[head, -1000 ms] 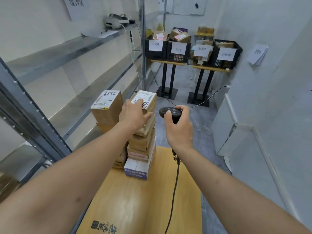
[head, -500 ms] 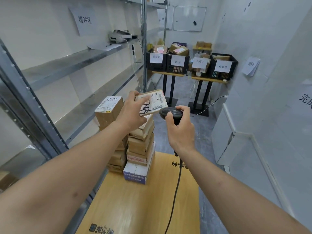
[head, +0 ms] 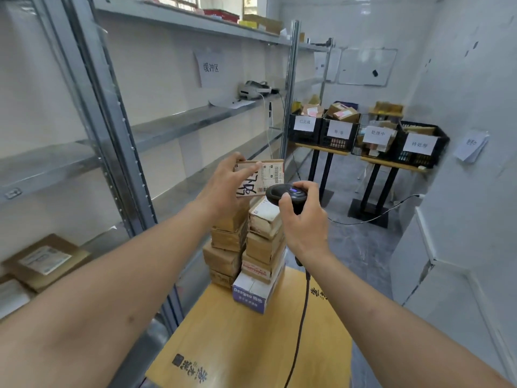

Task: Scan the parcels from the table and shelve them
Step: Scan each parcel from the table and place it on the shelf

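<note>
My left hand (head: 223, 186) holds a small brown parcel (head: 265, 176) upright, its white label and barcode facing me. My right hand (head: 303, 219) grips a black corded barcode scanner (head: 285, 193), whose head sits just below and right of the label. Under both hands, two stacks of brown parcels (head: 247, 247) rest at the far end of the wooden table (head: 251, 345). A grey metal shelf rack (head: 167, 127) runs along the left wall.
A flat brown parcel (head: 44, 260) lies on a low shelf at the left. Black labelled crates (head: 419, 144) full of parcels stand on narrow tables at the far end. The scanner's cable (head: 300, 326) trails across the table. A white wall is close on the right.
My left hand lifted the top parcel off the right stack and turned its label toward me. My right hand brought the scanner up close to the label.
</note>
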### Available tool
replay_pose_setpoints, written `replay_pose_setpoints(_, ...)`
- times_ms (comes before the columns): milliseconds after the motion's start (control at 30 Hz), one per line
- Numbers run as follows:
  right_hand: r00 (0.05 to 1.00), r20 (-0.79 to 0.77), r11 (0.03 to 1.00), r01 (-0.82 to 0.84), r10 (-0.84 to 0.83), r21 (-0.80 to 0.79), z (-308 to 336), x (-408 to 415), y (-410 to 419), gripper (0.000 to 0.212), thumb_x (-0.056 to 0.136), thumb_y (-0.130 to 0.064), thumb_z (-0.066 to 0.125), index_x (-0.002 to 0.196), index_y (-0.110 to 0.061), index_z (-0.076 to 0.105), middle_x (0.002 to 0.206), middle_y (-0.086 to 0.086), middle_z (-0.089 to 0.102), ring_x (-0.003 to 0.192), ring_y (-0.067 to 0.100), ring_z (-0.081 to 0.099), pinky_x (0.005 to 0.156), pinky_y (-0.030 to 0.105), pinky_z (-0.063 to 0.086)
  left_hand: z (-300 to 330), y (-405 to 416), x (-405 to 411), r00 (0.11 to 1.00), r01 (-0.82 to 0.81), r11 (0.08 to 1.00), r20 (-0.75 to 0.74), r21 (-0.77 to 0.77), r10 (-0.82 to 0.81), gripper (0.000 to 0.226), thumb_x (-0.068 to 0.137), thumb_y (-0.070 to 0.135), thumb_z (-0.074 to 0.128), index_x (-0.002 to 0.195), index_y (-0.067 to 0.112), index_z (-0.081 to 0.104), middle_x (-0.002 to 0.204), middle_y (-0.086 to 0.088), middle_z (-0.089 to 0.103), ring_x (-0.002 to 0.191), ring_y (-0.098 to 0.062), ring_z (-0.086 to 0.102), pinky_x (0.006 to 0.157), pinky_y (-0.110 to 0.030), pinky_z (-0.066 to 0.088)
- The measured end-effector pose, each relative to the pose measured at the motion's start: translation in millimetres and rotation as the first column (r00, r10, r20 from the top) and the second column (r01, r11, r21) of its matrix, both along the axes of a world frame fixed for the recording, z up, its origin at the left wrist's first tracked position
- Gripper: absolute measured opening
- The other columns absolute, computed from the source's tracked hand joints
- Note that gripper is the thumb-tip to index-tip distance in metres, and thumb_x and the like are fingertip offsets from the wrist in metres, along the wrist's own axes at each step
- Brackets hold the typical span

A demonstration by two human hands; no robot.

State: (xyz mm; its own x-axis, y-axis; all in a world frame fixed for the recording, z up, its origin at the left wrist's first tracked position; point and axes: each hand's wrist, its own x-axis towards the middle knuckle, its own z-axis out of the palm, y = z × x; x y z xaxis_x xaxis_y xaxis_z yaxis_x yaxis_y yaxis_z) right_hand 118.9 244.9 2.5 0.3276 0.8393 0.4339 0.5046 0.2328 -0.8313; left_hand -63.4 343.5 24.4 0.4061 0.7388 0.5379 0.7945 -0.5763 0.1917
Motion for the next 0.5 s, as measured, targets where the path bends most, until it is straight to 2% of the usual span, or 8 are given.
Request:
replay_pose_setpoints(167,0.998,-0.046,0.998,-0.052,0.053,0.031,4.9,-34.1,-2.9,0.028,0.102,-0.046,0.054,0.127,-0.036,0.047,0.104,-0.009,0.066,0.093,0.012,0.067,0.078,0.039,0.059,12.0,-29.7,-33.6,0.981,-0.179,0.981,0.065,-0.071,0.184,0.090,0.082,0.039,0.087,0.159,0.024,0.043,0.143,-0.011,0.032,0.128,-0.031,0.043,0.106,-0.046,0.053)
replay_pose_setpoints(300,0.988,-0.079,0.991,-0.131,0.132,0.017,12.8,-74.9,-8.6,0.030,0.104,-0.044,0.054,0.131,-0.031,0.047,0.103,-0.007,0.066,0.090,0.006,0.064,0.071,0.023,0.049,18.8,-57.0,-69.0,0.911,-0.372,0.921,0.145,-0.115,0.386,0.088,0.086,0.054,0.078,0.159,0.022,0.042,0.132,-0.010,0.036,0.114,-0.030,0.053,0.098,-0.043,0.055)
replay_pose_setpoints(400,0.980,-0.047,0.981,-0.193,0.193,-0.003,14.5,-113.3,-15.8,0.029,0.104,-0.047,0.053,0.129,-0.034,0.045,0.100,-0.011,0.063,0.088,0.002,0.060,0.076,0.032,0.049,19.7,-81.9,-103.2,0.860,-0.471,0.867,0.132,-0.161,0.492,0.087,0.089,0.059,0.072,0.159,0.020,0.040,0.133,-0.010,0.033,0.113,-0.032,0.055,0.099,-0.044,0.055)
replay_pose_setpoints(500,0.967,-0.016,0.967,-0.254,0.253,-0.022,16.0,-154.9,-25.3,0.028,0.104,-0.048,0.052,0.128,-0.035,0.043,0.096,-0.016,0.057,0.086,0.002,0.058,0.076,0.034,0.046,16.7,-109.0,-142.6,0.812,-0.528,0.818,0.146,-0.228,0.565,0.086,0.091,0.057,0.070,0.161,0.020,0.037,0.135,-0.011,0.031,0.116,-0.033,0.053,0.101,-0.047,0.054)
